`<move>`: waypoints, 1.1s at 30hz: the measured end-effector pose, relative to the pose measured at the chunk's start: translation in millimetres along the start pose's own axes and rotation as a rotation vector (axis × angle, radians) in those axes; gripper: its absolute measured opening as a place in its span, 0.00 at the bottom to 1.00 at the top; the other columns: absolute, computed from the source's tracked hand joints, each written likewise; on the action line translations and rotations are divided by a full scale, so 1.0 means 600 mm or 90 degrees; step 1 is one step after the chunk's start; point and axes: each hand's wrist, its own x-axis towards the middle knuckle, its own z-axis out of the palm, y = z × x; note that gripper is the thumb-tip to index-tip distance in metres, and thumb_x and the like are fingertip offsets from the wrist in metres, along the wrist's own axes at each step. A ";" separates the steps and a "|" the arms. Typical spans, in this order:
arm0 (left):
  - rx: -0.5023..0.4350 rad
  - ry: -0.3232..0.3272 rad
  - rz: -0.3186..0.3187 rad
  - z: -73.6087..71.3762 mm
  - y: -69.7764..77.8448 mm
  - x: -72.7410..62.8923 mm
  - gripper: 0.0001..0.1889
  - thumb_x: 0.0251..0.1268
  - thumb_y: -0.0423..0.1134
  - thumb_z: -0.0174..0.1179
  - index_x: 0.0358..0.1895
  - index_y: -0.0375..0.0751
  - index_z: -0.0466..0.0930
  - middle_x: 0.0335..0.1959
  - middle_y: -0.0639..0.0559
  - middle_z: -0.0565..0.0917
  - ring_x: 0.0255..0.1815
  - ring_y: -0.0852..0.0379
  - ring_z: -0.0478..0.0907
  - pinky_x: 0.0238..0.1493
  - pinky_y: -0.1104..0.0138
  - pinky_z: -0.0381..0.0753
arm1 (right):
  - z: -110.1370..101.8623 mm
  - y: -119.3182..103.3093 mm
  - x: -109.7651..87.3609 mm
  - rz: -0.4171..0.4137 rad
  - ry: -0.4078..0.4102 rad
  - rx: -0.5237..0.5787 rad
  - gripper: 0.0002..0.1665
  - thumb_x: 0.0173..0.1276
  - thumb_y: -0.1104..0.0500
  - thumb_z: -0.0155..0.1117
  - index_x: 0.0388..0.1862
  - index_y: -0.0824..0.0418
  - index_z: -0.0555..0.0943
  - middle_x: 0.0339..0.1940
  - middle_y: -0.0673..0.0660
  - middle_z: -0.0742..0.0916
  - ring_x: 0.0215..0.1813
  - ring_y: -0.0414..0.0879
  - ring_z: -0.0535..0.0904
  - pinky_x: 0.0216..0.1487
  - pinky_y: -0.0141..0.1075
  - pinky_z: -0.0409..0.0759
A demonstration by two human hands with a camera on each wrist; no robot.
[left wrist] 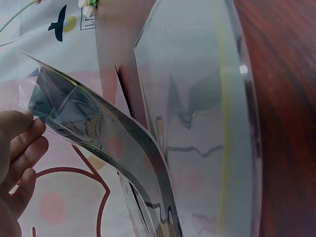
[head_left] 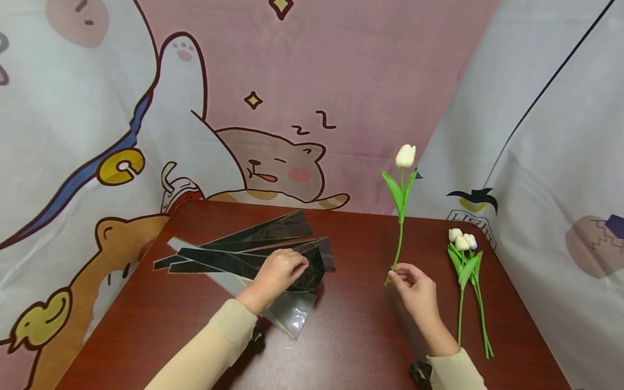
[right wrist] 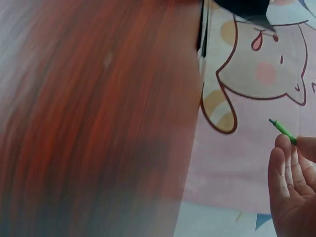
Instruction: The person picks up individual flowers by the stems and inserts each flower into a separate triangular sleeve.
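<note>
My left hand (head_left: 280, 271) pinches the mouth edge of a black flower sleeve (head_left: 314, 271). In the left wrist view the fingertips hold the film of this sleeve (left wrist: 74, 106), and its mouth stands apart while the narrow end runs down. My right hand (head_left: 416, 290) pinches an artificial white tulip (head_left: 405, 156) low on its green stem, bloom up and two leaves spread. The cut end of the stem (right wrist: 281, 129) sticks out past the fingers in the right wrist view. Between the hands lies a gap of bare table.
More black sleeves (head_left: 278, 230) fan out flat on the brown table (head_left: 351, 325), with a clear-fronted one (head_left: 294, 314) under my left hand. Several white tulips (head_left: 465, 271) lie bunched at the right. A cartoon-print cloth (head_left: 370, 81) hangs behind the table.
</note>
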 end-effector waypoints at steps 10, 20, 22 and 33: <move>-0.003 -0.005 -0.006 -0.002 0.005 0.002 0.02 0.59 0.39 0.66 0.33 0.47 0.86 0.30 0.59 0.86 0.34 0.62 0.81 0.44 0.65 0.80 | 0.048 -0.070 -0.017 0.004 -0.036 0.208 0.07 0.55 0.79 0.63 0.34 0.82 0.76 0.29 0.76 0.82 0.27 0.37 0.83 0.30 0.32 0.84; -0.014 -0.010 -0.012 -0.003 0.008 0.005 0.02 0.59 0.39 0.66 0.33 0.48 0.86 0.31 0.58 0.86 0.35 0.62 0.81 0.44 0.64 0.80 | 0.095 -0.081 -0.022 -0.055 -0.085 0.233 0.12 0.58 0.73 0.65 0.42 0.73 0.76 0.32 0.72 0.84 0.32 0.48 0.85 0.34 0.33 0.84; -0.016 -0.011 -0.014 -0.002 0.009 0.005 0.02 0.59 0.39 0.66 0.33 0.48 0.86 0.31 0.58 0.86 0.35 0.62 0.81 0.44 0.65 0.80 | 0.108 -0.072 -0.021 -0.069 -0.086 0.243 0.12 0.59 0.72 0.66 0.41 0.70 0.76 0.32 0.70 0.85 0.32 0.48 0.85 0.34 0.34 0.84; -0.008 0.000 -0.013 0.001 0.014 0.006 0.02 0.58 0.40 0.66 0.33 0.48 0.86 0.30 0.60 0.86 0.35 0.62 0.81 0.44 0.64 0.79 | 0.126 -0.129 -0.040 -0.131 -0.059 0.177 0.03 0.65 0.70 0.60 0.36 0.70 0.79 0.27 0.68 0.85 0.29 0.33 0.80 0.29 0.28 0.81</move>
